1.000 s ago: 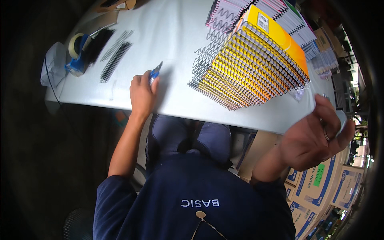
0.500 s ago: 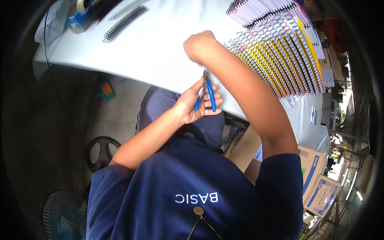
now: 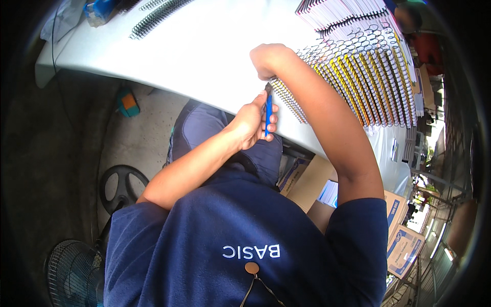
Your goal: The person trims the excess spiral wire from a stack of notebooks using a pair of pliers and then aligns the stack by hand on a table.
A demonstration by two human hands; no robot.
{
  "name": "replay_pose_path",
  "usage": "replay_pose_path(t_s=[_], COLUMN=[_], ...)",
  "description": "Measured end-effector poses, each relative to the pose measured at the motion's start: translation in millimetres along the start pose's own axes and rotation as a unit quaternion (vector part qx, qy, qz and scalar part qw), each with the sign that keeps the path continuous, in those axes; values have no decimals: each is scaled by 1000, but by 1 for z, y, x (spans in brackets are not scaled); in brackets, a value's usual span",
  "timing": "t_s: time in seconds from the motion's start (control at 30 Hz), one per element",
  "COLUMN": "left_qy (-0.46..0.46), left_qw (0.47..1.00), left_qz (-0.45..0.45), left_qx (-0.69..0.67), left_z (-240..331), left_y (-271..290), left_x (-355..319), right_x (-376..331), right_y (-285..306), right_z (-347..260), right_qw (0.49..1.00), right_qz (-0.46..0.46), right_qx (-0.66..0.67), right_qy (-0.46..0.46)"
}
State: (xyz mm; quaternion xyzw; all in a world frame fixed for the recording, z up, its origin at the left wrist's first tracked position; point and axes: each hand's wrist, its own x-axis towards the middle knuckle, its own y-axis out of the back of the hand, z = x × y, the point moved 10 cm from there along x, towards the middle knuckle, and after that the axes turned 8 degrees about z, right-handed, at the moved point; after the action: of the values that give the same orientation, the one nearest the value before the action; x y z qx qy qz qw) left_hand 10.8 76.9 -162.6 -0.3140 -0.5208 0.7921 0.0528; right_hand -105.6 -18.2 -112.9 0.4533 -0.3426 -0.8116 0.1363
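My left hand (image 3: 249,123) grips a blue-handled cutting tool (image 3: 268,113), with its metal tip pointing up toward my right hand. My right hand (image 3: 268,59) is closed in a fist at the near corner of a fanned stack of spiral-bound notebooks (image 3: 358,66), holding the wire end of the lowest one. What lies inside the fist is hidden. The stack has yellow and white covers and lies on a white table (image 3: 204,56). Both hands meet at the table's front edge, above my lap.
Black spiral coils (image 3: 158,14) and a blue tape dispenser (image 3: 102,7) lie at the table's far left. Cardboard boxes (image 3: 404,245) stand on the floor to the right. A fan (image 3: 71,276) and a black wheel-like base (image 3: 120,187) are at the lower left.
My left hand lifted the blue tool off the table and brought it to the stack's near corner. My right hand swung in from the right and closed there.
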Motion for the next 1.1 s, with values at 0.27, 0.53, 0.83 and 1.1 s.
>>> replay_pose_path(t_s=[0.27, 0.53, 0.83, 1.1], left_qy=[-9, 12, -13, -30], left_qw=[993, 988, 983, 983], left_qz=[59, 82, 100, 90], left_qx=[104, 133, 156, 160], left_z=[12, 13, 14, 24], left_y=[-6, -10, -1, -13], left_x=[-14, -18, -14, -16], right_x=[-9, -2, 3, -2], right_y=[11, -2, -3, 3], right_z=[-9, 2, 0, -2], right_qw=[998, 987, 988, 994], right_qz=[-33, -49, -62, -47], right_qx=[39, 154, 136, 94], right_qy=[26, 18, 27, 39])
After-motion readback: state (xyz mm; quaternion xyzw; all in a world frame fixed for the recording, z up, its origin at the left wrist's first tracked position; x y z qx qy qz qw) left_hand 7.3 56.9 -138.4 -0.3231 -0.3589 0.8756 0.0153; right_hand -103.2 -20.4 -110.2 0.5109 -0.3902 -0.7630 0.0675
